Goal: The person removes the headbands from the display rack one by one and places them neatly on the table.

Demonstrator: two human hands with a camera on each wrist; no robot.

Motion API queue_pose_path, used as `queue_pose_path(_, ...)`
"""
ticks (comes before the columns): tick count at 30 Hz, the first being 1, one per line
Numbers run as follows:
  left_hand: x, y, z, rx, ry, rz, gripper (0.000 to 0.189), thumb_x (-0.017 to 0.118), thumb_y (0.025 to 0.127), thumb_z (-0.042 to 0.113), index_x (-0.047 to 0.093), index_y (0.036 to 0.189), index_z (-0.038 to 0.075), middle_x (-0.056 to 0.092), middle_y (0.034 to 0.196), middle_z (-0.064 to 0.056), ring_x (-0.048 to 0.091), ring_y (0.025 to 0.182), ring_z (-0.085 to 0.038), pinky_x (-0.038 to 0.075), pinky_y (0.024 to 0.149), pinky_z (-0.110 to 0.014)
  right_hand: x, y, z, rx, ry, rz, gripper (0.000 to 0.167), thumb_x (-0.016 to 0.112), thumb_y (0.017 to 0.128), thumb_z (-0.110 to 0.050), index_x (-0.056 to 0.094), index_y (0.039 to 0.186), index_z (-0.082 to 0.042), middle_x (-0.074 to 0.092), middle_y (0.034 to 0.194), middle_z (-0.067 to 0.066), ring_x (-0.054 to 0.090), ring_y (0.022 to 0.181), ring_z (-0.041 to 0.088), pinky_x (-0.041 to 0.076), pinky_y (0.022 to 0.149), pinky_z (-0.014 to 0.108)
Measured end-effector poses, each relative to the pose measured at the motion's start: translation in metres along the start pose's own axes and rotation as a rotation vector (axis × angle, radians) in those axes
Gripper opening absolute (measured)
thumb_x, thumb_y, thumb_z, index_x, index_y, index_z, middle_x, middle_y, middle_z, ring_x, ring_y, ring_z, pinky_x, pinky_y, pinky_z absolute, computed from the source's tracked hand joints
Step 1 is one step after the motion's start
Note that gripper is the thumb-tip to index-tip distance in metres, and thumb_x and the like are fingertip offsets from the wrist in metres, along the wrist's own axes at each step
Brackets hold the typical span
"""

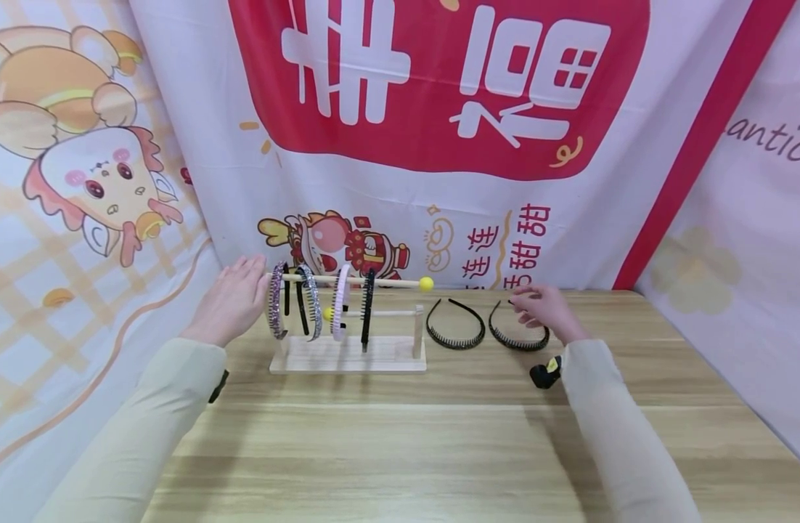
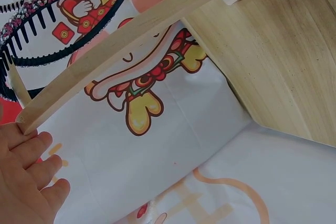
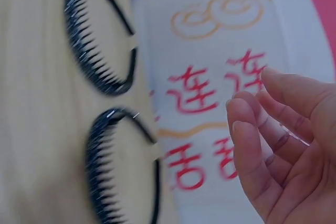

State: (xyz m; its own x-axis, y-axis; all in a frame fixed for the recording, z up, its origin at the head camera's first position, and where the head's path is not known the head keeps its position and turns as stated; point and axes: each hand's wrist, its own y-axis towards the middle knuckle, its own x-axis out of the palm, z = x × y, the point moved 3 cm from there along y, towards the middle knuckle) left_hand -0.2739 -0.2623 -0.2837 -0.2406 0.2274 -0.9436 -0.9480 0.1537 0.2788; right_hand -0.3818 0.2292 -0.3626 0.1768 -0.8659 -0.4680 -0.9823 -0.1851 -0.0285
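A wooden headband stand (image 1: 348, 356) has several headbands over its upper rod: a pink-and-silver glitter headband (image 1: 276, 301), a silver glitter one (image 1: 311, 301), a pale pink one (image 1: 339, 301) and a black one (image 1: 367, 309). My left hand (image 1: 233, 301) is at the stand's left end; in the left wrist view its fingertips touch the end of the wooden post (image 2: 105, 66). Two black toothed headbands lie right of the stand, a left one (image 1: 455, 343) and a right one (image 1: 517, 345). My right hand (image 1: 542, 311), its fingers loosely bent and holding nothing, hovers over the right one.
Yellow balls cap the rods, one at the upper rod's right end (image 1: 426, 284). The wooden table (image 1: 387, 450) meets a printed cloth backdrop (image 1: 400, 189) at its far edge, with more cloth along both sides. A small black device (image 1: 545, 373) shows by the right wrist.
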Motion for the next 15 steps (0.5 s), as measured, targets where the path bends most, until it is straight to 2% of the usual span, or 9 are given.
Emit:
queue_pose_path(3, -0.001, 0.0, 0.001, 0.004, 0.002, 0.002, 0.055, 0.017, 0.102, 0.029, 0.018, 0.141, -0.011, 0.02, 0.143, -0.031, 0.012, 0.132, -0.046, 0.003, 0.109, -0.052, 0.001, 0.001, -0.021, -0.032, -0.023, 0.002, 0.046, 0.058, 0.092, -0.027, 0.048, 0.126, 0.003, 0.059, 0.101, 0.019, 0.062, 0.079, 0.031, 0.056, 0.068, 0.036)
queue_pose_path(7, -0.002, -0.001, 0.002, 0.007, 0.003, 0.004, 0.054, 0.017, 0.102, 0.028, 0.018, 0.141, -0.01, 0.02, 0.143, -0.031, 0.013, 0.132, -0.046, 0.003, 0.109, -0.053, 0.004, 0.0, -0.046, -0.069, -0.049, -0.001, 0.05, 0.061, 0.09, -0.027, 0.047, 0.128, 0.001, 0.057, 0.102, 0.019, 0.062, 0.074, 0.028, 0.055, 0.069, 0.039)
queue_pose_path(13, 0.0, -0.001, 0.0, 0.0, 0.009, 0.0, 0.057, 0.015, 0.101, 0.03, 0.018, 0.141, -0.01, 0.019, 0.144, -0.03, 0.012, 0.132, -0.045, 0.002, 0.109, -0.052, 0.014, -0.005, -0.077, -0.114, -0.077, -0.018, 0.044, 0.061, 0.09, -0.022, 0.048, 0.127, -0.001, 0.057, 0.1, 0.018, 0.061, 0.079, 0.038, 0.056, 0.067, 0.042)
queue_pose_path(15, 0.0, -0.001, 0.0, 0.001, 0.008, 0.003, 0.057, 0.015, 0.101, 0.03, 0.018, 0.141, -0.01, 0.019, 0.144, -0.03, 0.012, 0.132, -0.045, 0.002, 0.109, -0.052, 0.018, -0.007, -0.087, -0.129, -0.082, -0.025, 0.043, 0.061, 0.09, -0.022, 0.049, 0.127, -0.003, 0.057, 0.101, 0.018, 0.061, 0.079, 0.037, 0.055, 0.067, 0.043)
